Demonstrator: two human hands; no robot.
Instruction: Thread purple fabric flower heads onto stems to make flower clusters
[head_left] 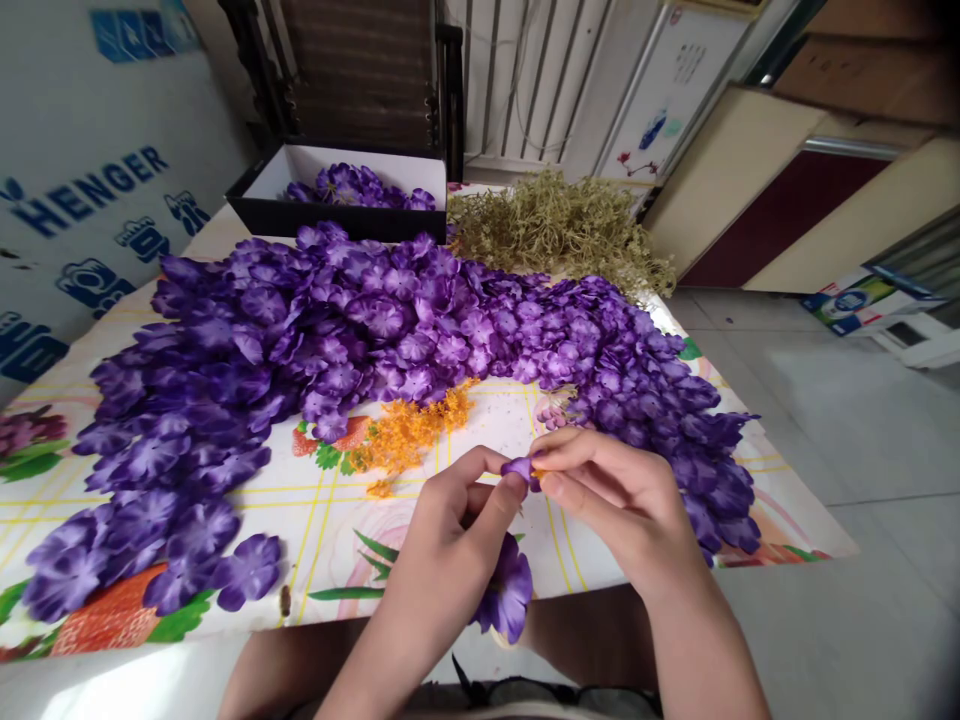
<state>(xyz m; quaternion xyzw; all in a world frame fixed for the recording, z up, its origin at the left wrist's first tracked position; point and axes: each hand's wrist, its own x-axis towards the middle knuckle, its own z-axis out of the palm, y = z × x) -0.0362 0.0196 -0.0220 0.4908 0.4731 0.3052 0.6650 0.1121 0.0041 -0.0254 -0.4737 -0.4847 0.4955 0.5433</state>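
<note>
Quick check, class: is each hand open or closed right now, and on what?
Left hand: closed, pinching a purple petal.
Right hand: closed, thumb and finger at an orange bit beside that petal.

Petals [382,310] on table [495,415], box [300,218] behind left, stems [562,225] behind right, florets [409,435] in front

left hand [463,520] pinches purple petals [516,466], right hand [626,492] an orange bit [538,474].
</note>
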